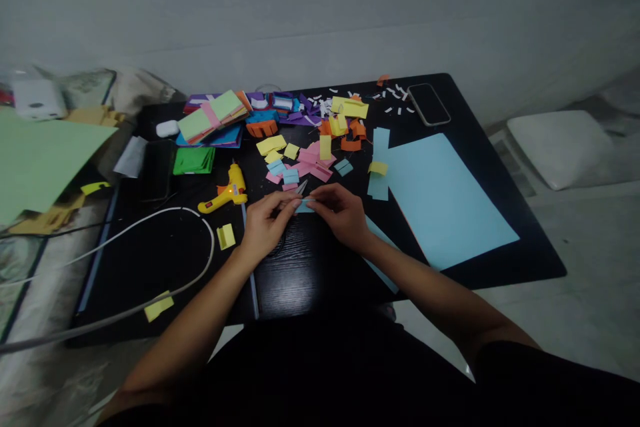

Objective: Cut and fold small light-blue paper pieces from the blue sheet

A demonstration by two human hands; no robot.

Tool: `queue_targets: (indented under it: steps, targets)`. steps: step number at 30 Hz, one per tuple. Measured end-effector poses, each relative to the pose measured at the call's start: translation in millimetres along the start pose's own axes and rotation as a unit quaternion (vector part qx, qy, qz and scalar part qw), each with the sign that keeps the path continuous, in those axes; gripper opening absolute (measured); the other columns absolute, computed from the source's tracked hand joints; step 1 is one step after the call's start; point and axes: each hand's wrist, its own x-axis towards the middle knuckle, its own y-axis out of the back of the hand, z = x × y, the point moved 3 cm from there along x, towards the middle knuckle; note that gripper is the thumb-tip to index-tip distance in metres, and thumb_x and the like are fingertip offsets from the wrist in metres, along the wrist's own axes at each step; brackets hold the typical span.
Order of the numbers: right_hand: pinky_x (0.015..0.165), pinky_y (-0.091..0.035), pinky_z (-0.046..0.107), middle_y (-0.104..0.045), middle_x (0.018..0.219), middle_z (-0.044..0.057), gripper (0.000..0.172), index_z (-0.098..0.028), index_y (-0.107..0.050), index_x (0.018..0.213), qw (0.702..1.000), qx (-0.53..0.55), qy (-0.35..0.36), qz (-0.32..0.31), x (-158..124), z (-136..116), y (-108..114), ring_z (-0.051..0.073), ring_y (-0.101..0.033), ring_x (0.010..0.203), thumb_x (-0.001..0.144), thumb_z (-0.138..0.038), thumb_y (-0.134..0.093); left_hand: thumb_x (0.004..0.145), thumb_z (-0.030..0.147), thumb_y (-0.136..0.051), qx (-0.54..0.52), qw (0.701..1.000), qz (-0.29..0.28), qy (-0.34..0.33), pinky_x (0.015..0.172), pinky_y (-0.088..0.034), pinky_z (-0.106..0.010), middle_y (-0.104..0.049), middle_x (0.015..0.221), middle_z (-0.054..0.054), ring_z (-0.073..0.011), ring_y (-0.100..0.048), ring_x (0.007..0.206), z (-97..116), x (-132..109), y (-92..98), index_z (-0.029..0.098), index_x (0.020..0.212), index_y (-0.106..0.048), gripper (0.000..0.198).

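Observation:
My left hand [267, 221] and my right hand [340, 212] meet over the black table [165, 253], fingers pinched on a small light blue paper piece [303, 207] held between them. Just beyond the hands lie several small folded paper pieces [300, 160] in pink, yellow and blue. A yellow glue gun [226, 191] lies to the left of my left hand, with its white cord [150, 267] looping across the table. A large light blue sheet [440, 197] lies to the right of my right hand.
A stack of coloured paper [213, 117] and a green folded piece [194, 160] sit at the back left. A phone [429, 104] lies at the back right among white scraps. A big green sheet [40, 157] is off the table's left. A white cushion [560, 147] lies on the floor.

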Motion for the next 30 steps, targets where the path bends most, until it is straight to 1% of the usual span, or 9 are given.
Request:
queue_targets:
  steps: [3, 7, 10, 12, 17, 20, 25, 28, 30]
  targets:
    - [0.085, -0.062, 0.034, -0.078, 0.095, 0.003, 0.029, -0.023, -0.071, 0.097, 1.000, -0.009, 0.000, -0.002, 0, -1, -1, 0.019, -0.076, 0.090, 0.081, -0.044, -0.082, 0.097, 0.030, -0.064, 0.030, 0.999, -0.002, -0.023, 0.075, -0.053, -0.028, -0.078, 0.093, -0.004, -0.0160, -0.070, 0.079, 1, 0, 1.2, 0.020, 0.101, -0.075, 0.016]
    - [0.088, -0.063, 0.035, -0.078, 0.099, 0.004, 0.033, -0.022, -0.073, 0.101, 0.999, -0.008, -0.023, -0.028, 2, -1, -2, 0.020, -0.076, 0.092, 0.081, -0.047, -0.081, 0.099, 0.029, -0.061, 0.039, 0.998, -0.002, -0.042, 0.081, -0.053, -0.030, -0.077, 0.095, -0.005, -0.0177, -0.071, 0.086, 2, -1, 0.1, 0.020, 0.102, -0.073, 0.016]
    - [0.080, -0.065, 0.034, -0.078, 0.089, 0.002, 0.032, -0.021, -0.076, 0.095, 0.997, 0.015, -0.061, -0.052, 3, 1, -3, 0.018, -0.075, 0.079, 0.081, -0.050, -0.079, 0.099, 0.029, -0.061, 0.048, 0.998, -0.001, -0.045, 0.082, -0.054, -0.031, -0.077, 0.095, -0.005, -0.0188, -0.071, 0.087, 3, -2, -0.5, 0.020, 0.101, -0.073, 0.015]
    - [0.074, -0.065, 0.033, -0.076, 0.082, 0.001, 0.031, -0.021, -0.076, 0.090, 0.995, 0.028, -0.073, -0.055, 4, 2, -3, 0.017, -0.074, 0.070, 0.081, -0.051, -0.080, 0.099, 0.028, -0.060, 0.053, 0.998, -0.004, -0.046, 0.082, -0.054, -0.032, -0.077, 0.096, -0.005, -0.0189, -0.071, 0.087, 3, -2, -0.6, 0.020, 0.102, -0.072, 0.015]
    - [0.074, -0.066, 0.032, -0.076, 0.082, 0.000, 0.028, -0.022, -0.078, 0.089, 0.997, 0.024, -0.060, -0.044, 4, 3, -3, 0.016, -0.073, 0.069, 0.081, -0.049, -0.080, 0.099, 0.029, -0.060, 0.053, 0.997, -0.006, -0.051, 0.080, -0.053, -0.031, -0.076, 0.095, -0.004, -0.0180, -0.070, 0.085, 4, -2, -0.4, 0.020, 0.103, -0.072, 0.015]
    - [0.073, -0.066, 0.032, -0.077, 0.084, 0.001, 0.027, -0.022, -0.078, 0.090, 0.998, 0.007, -0.046, -0.044, 3, 4, -2, 0.016, -0.073, 0.070, 0.083, -0.049, -0.078, 0.098, 0.031, -0.061, 0.047, 0.998, -0.006, -0.040, 0.079, -0.053, -0.030, -0.076, 0.094, -0.004, -0.0177, -0.069, 0.084, 4, -2, -1.4, 0.021, 0.103, -0.072, 0.016]
    - [0.073, -0.065, 0.031, -0.077, 0.085, 0.001, 0.026, -0.023, -0.078, 0.092, 0.999, -0.022, -0.025, -0.042, 1, 8, -2, 0.016, -0.074, 0.070, 0.086, -0.048, -0.076, 0.097, 0.034, -0.064, -0.007, 1.000, -0.004, -0.001, 0.070, -0.053, -0.027, -0.074, 0.091, -0.003, -0.0146, -0.067, 0.073, 0, -4, -5.3, 0.020, 0.104, -0.072, 0.017]
    - [0.071, -0.064, 0.031, -0.077, 0.084, 0.001, 0.025, -0.023, -0.078, 0.092, 0.999, -0.020, -0.025, -0.042, 1, 9, -3, 0.017, -0.075, 0.069, 0.086, -0.047, -0.077, 0.097, 0.034, -0.064, -0.029, 0.999, -0.008, 0.015, 0.066, -0.052, -0.027, -0.074, 0.088, -0.002, -0.0130, -0.065, 0.065, -2, -4, -7.2, 0.021, 0.102, -0.072, 0.016]
    - [0.071, -0.065, 0.031, -0.077, 0.083, 0.001, 0.025, -0.023, -0.077, 0.091, 0.999, -0.014, -0.031, -0.041, 1, 7, -3, 0.017, -0.075, 0.069, 0.085, -0.047, -0.077, 0.096, 0.035, -0.065, -0.037, 0.999, -0.011, 0.022, 0.065, -0.052, -0.027, -0.073, 0.087, -0.002, -0.0131, -0.065, 0.064, -4, -4, -7.4, 0.021, 0.100, -0.072, 0.017]
